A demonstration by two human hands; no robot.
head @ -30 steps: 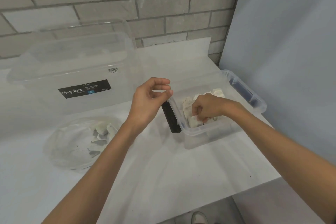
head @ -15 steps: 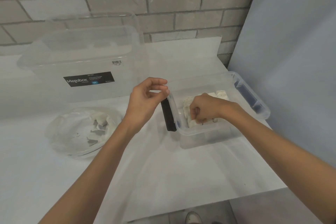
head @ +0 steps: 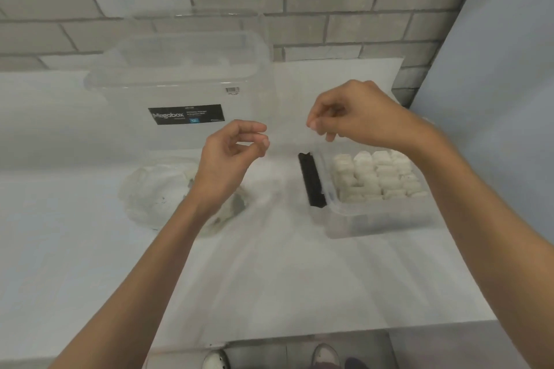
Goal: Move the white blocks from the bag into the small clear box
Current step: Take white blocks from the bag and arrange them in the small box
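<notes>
The small clear box [head: 377, 219] stands on the white table at the right, with several white blocks [head: 374, 177] packed in rows inside it. A black clip [head: 311, 180] sits on its left end. The crumpled clear bag [head: 150, 192] lies to the left, partly hidden behind my left wrist, with a few pale pieces inside. My left hand [head: 233, 156] hovers between bag and box, fingers loosely curled, holding nothing. My right hand [head: 353, 117] is raised above the box's far left corner, fingers loosely curled downward, nothing visible in them.
A large clear tub [head: 180, 84] with a black Megabox label stands at the back against the brick wall. A pale blue panel [head: 494, 99] rises just right of the small box. The table's front edge [head: 299, 335] is near me, with shoes on the floor below it.
My right hand has lifted out of the small box, uncovering the rows of blocks. My left hand has drawn away from the box's left end. The camera view has shifted, so everything sits further right.
</notes>
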